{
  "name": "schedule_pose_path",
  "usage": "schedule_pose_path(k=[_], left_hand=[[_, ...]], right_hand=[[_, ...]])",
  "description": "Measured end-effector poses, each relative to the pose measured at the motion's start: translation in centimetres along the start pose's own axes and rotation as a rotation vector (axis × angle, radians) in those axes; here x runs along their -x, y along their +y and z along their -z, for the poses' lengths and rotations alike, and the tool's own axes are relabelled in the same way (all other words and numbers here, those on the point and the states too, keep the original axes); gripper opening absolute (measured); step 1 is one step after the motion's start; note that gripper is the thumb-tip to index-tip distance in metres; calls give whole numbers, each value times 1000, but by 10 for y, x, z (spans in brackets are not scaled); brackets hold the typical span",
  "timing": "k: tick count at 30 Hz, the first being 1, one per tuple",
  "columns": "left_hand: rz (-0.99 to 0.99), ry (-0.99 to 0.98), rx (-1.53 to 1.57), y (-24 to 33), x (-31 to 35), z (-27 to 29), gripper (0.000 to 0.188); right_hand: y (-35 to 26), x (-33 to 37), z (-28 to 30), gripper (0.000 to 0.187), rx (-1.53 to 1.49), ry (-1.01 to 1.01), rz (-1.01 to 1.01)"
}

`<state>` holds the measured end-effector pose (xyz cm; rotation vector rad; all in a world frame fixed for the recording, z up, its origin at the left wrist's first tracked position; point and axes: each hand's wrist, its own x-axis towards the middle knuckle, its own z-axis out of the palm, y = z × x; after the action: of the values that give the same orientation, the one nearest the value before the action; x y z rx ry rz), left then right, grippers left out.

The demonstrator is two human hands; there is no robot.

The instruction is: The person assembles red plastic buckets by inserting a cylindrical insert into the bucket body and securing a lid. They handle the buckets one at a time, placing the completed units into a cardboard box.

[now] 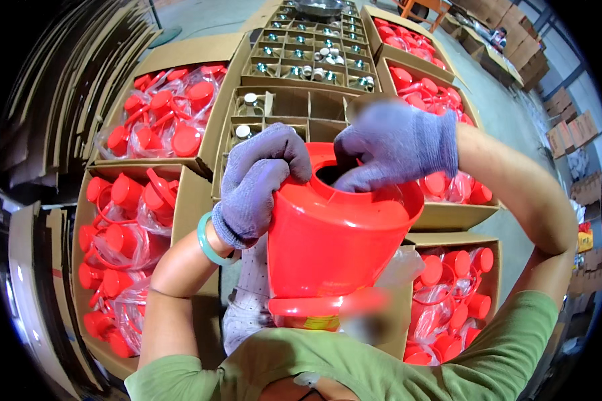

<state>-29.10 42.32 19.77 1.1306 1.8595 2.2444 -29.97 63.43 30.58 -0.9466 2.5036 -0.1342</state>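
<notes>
A large red plastic flask shell (pixel 334 247) stands upright in front of my body, its round dark neck opening facing up. My left hand (pixel 261 180), in a grey-purple knit glove, is closed over the left side of its upper rim. At the neck, my right hand (pixel 394 144), gloved alike, has curled fingers dipping into the opening. Whatever the right fingertips hold, if anything, is hidden. A red band or handle (pixel 314 306) crosses the shell's lower part, close to my green shirt.
Cartons of red-lidded flasks in clear plastic line the left (pixel 130 267) and right (pixel 451 294). Ahead, a divided carton (pixel 291 103) holds a few white-capped glass pieces; others (pixel 314 50) lie beyond. A metal bowl (pixel 320 7) rests at the far end. Flattened cardboard (pixel 60 87) leans at left.
</notes>
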Motion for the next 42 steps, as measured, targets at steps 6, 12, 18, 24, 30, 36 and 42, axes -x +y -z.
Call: schedule_pose_path(k=[6,12,18,24,30,36,42], left_hand=[[108,56,-88,-14,-14,-20,18],[-65,117,148,-31,-10,14,18],[-52,37,288,-39,-9,33,14],[12,88,232,-41,-12,16,12],[211,-48,-11,-53,-42,21,26],[534,68,606,-89,-133,50,43],[531,314,834,-148,-191,101,25]], right_hand=[[8,-8,-11,59,103,-22,-223],[52,18,-30,56,-642,403,-371],[100,41,-161,67,-257,-239,-387],[207,-10,-141,48,-390,-154,-284],[249,-16,3,40,-554,420,-271],[156,-29,32,29,-894,761,-181],[184,-44,-49,53,-1305,593,-267]])
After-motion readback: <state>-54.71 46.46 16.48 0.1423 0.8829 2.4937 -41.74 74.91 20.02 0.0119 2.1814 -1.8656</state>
